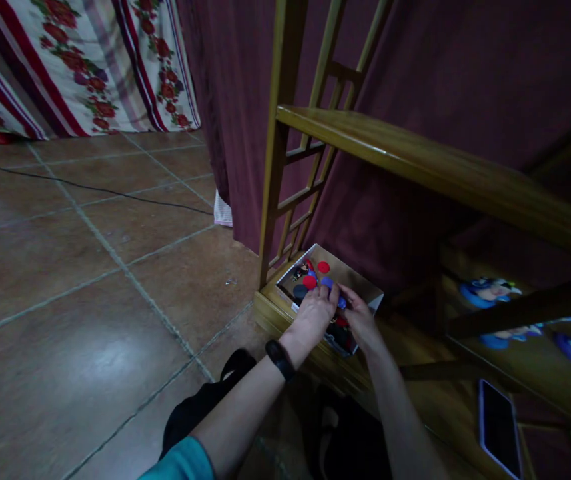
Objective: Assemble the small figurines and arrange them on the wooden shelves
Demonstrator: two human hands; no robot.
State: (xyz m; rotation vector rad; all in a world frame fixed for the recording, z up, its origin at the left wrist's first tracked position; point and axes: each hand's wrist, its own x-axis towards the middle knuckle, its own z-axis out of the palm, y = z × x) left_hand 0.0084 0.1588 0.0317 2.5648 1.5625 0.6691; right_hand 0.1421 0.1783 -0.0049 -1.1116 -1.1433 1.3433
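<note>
A shallow white cardboard box (355,283) sits on the lowest wooden shelf. Inside it lie several small figures with round bases, among them red discs (324,267) and a dark disc (300,291). My left hand (316,308), a black band at its wrist, reaches over the box's near side with fingers curled. From the right, my right hand (359,315) meets it, fingers bent inward. Between the two hands shows a small blue figure (342,303), gripped by both. Fingers cover most of it, so its shape is unclear.
A wooden shelf board (390,143) juts out above the box, joined to an upright post (270,200). At right are blue-based figurines (490,291) and a phone (499,427). Purple curtain (245,120) hangs behind. A black cable (90,190) crosses the tiled floor.
</note>
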